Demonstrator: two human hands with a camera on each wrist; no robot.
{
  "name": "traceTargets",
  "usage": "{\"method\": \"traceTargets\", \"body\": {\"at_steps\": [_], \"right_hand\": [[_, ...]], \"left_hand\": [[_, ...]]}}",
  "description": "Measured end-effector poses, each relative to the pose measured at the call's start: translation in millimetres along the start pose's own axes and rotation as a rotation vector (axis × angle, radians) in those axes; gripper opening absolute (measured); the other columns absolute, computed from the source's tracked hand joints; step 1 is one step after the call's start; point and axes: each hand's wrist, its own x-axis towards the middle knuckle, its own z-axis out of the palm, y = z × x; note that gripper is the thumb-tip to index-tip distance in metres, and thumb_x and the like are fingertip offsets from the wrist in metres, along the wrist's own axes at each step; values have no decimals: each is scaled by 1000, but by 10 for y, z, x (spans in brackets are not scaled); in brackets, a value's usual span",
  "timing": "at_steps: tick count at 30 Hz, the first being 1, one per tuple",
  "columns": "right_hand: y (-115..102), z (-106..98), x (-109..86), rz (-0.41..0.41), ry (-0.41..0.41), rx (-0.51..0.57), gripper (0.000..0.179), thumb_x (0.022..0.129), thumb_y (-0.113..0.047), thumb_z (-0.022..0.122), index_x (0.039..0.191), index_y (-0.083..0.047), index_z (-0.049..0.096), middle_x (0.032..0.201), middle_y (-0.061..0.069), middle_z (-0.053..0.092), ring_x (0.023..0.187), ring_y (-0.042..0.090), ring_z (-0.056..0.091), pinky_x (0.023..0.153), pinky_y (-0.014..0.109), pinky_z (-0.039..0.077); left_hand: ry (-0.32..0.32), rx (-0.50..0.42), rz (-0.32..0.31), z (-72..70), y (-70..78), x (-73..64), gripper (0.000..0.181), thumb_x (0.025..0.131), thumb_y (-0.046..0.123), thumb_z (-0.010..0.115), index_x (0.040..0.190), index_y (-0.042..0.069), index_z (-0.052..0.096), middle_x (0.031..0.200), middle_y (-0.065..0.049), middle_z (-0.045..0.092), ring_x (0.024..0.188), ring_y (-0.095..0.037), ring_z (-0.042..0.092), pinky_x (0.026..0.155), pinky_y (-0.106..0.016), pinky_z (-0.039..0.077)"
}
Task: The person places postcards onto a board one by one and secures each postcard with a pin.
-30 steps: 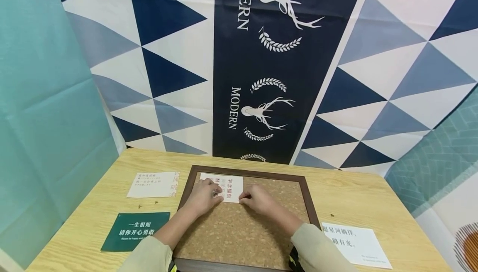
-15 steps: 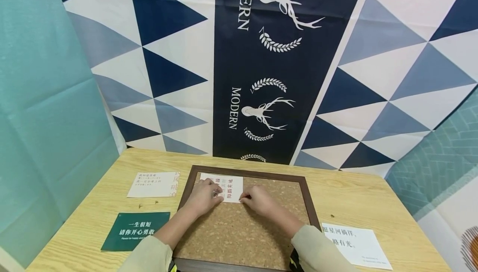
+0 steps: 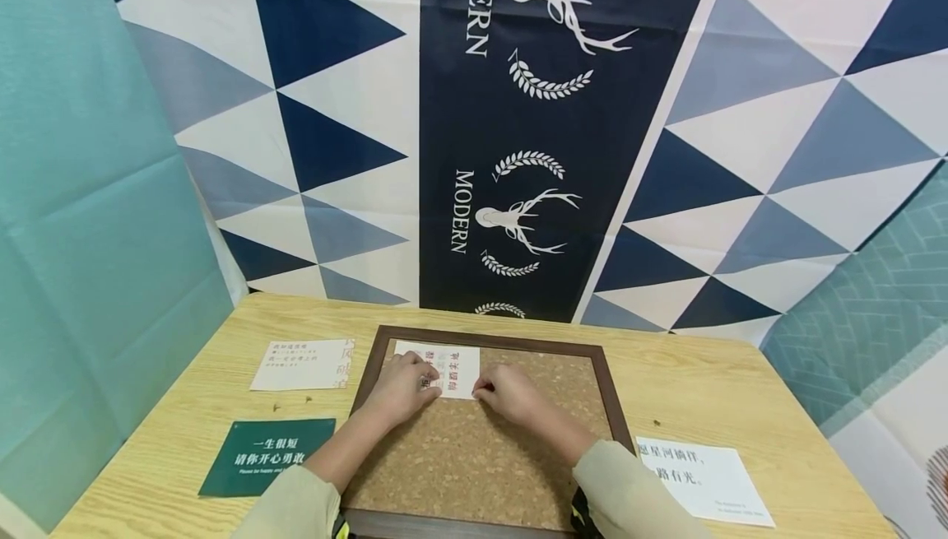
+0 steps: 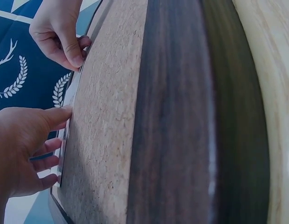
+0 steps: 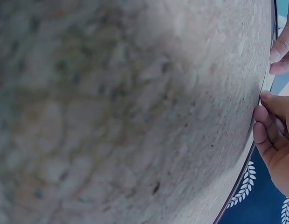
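Observation:
A white card with rows of red and grey characters lies near the top left corner of a cork board in a dark brown wooden frame. My left hand rests on the card's left part, its fingers spread on the surface in the left wrist view. At the card's lower right corner, my right hand pinches a tiny dark, pin-like thing between thumb and forefinger; the fingertips hide most of it. The right wrist view shows the pinching fingertips against the board at the card's edge.
A white card and a green card lie left of the board on the wooden table. Another white card lies to the right, partly under the right sleeve. Several tiny dark pin-like bits are scattered on the table. A patterned cloth hangs behind.
The view has shifted slightly. Both hands stay at the same places on the card, and the small dark thing at the right fingertips shows less than before.

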Motion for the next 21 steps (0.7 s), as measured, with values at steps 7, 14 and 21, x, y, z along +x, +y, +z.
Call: {"method": "traceTargets", "body": {"at_steps": [7, 14, 21], "right_hand": [[-5, -3, 9, 29, -20, 4, 8, 85, -14, 67, 81, -10, 72, 79, 0, 67, 74, 12, 62, 65, 27, 50], [-6, 13, 6, 3, 13, 18, 7, 84, -11, 68, 79, -8, 72, 76, 2, 66, 71, 12, 61, 63, 26, 49], [-22, 20, -19, 23, 22, 33, 7, 84, -10, 68, 78, -8, 71, 76, 1, 65, 69, 10, 58, 60, 25, 47]], "left_hand": [[-1, 5, 0, -10, 6, -1, 19, 82, 27, 71, 95, 13, 71, 98, -5, 59, 91, -23, 54, 81, -38, 44], [-9, -7, -13, -26, 15, 0, 18, 83, 27, 70, 95, 14, 71, 99, -5, 59, 93, -23, 53, 80, -38, 44], [-12, -4, -11, -23, 18, -10, 18, 83, 28, 70, 96, 15, 71, 100, -5, 58, 92, -23, 53, 78, -38, 45]]}}
